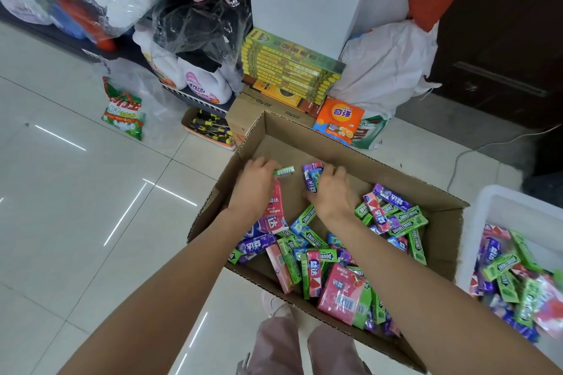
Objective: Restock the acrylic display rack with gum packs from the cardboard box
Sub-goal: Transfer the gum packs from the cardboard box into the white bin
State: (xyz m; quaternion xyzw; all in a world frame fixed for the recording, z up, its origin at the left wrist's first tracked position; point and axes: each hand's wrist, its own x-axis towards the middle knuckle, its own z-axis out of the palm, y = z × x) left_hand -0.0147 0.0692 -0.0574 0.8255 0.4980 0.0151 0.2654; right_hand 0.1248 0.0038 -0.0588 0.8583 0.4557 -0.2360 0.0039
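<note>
Loose gum packs crowd the near end of the box on the floor. Farther in, the left hand pinches a green pack; the right hand curls round purple packs. Gripped loosely, some could slip back. No rack shows.
</note>
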